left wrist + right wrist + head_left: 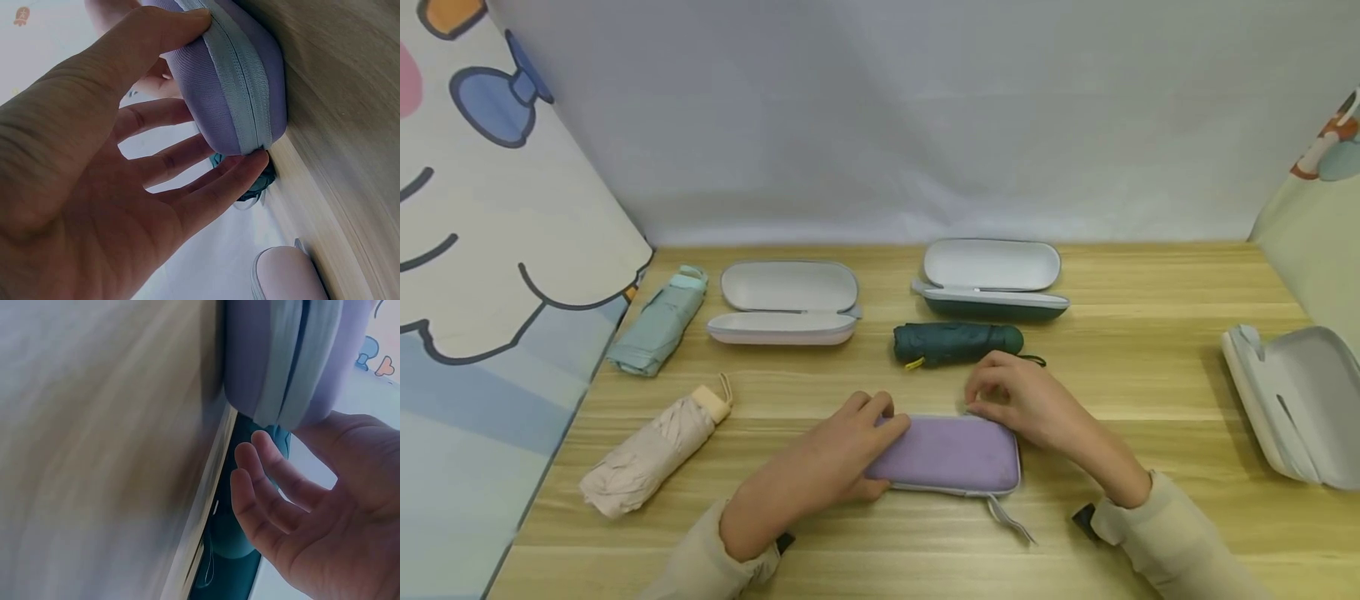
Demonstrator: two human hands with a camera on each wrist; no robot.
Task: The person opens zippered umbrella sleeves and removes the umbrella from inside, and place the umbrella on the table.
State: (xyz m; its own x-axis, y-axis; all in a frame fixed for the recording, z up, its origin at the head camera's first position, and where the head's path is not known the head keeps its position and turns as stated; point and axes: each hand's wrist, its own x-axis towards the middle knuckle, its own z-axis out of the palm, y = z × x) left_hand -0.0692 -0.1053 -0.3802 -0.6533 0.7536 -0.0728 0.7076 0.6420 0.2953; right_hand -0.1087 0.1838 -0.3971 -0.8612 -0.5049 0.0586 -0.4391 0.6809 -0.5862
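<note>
A purple zippered case [955,454] lies lengthwise on the wooden table, with a grey strap [1006,518] hanging off its near right corner. My left hand [842,450] grips its left end, thumb on the near side and fingers over the top and far side; the left wrist view shows the thumb on the grey zipper band [240,81]. At the far edge, toward the right, my right hand [1026,400] pinches thumb and index finger together at the zipper, its pull hidden by the fingers. In the right wrist view a dark gap [294,356] runs between the zipper bands.
Behind the case lies a dark green folded umbrella [955,342]. Open cases, one white-pink [782,333], one green [996,308], stand farther back; another open case [1288,408] is at right. Light green [658,325] and beige [647,458] folded umbrellas lie at left.
</note>
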